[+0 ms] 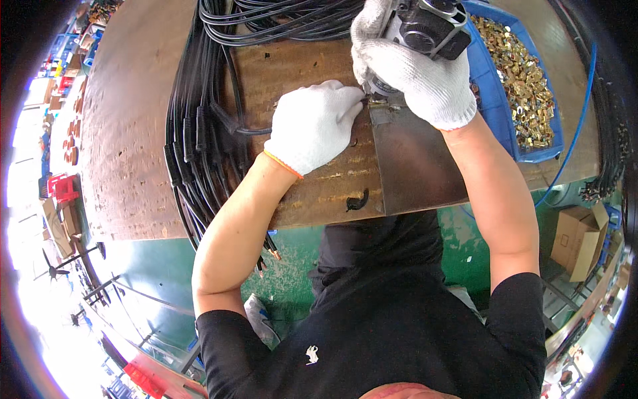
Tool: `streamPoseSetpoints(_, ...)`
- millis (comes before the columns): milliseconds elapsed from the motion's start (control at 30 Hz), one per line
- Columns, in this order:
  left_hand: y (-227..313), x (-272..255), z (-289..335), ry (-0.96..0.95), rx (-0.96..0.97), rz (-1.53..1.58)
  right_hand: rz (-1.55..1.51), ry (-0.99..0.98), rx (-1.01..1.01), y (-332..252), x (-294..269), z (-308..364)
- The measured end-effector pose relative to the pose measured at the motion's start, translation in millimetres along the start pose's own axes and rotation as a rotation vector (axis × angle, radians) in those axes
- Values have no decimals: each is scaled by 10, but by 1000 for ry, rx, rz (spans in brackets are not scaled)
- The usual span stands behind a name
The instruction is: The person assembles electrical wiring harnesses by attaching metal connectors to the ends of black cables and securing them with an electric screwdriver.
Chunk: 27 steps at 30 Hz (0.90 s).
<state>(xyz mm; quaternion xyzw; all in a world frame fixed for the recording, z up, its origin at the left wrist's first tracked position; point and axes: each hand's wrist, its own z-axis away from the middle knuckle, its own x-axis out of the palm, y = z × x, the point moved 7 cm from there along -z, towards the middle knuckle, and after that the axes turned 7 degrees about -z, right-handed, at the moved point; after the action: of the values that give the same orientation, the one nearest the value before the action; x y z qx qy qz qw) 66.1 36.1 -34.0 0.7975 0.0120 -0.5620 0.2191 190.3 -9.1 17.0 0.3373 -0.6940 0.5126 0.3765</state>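
My left hand (316,123), in a white knit glove, is closed low over the wooden table. A black cable (254,131) runs into its left side from the bundle, so the fingers are wrapped on that cable; its end is hidden. My right hand (425,76), gloved too, is closed on a black and silver power tool (428,30), whose exact kind I cannot tell. The tool's lower end points down just beyond my left fingertips. Below it lies a dark flat plate (419,159) on the table, with a small metal piece at its upper corner.
A bundle of black cables (193,126) hangs over the near table edge, and more are coiled (286,20) at the back. A blue bin (525,156) of brass-coloured parts stands at right, beside a blue hose (577,133). A cardboard box (575,239) sits below.
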Motion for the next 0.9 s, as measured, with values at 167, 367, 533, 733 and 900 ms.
streamPoseSetpoints(167, 16, 5, 15, 38, 54, -27, 1272, -12, -383, -133, 161, 53)
streamPoseSetpoints(367, -25, 11, 34, 20, 36, -18, 1025, 46, -419, -140, 177, 134)
streamPoseSetpoints(533, -8, -18, 10, -27, -40, 27, 504, 42, -393, -159, 119, 152)
streamPoseSetpoints(733, -7, 4, 30, 0, -22, 30, 901, -20, -239, -54, 317, 77)
streamPoseSetpoints(900, 21, -30, 65, 24, -13, 25, 897, -173, -581, -499, 743, 40)
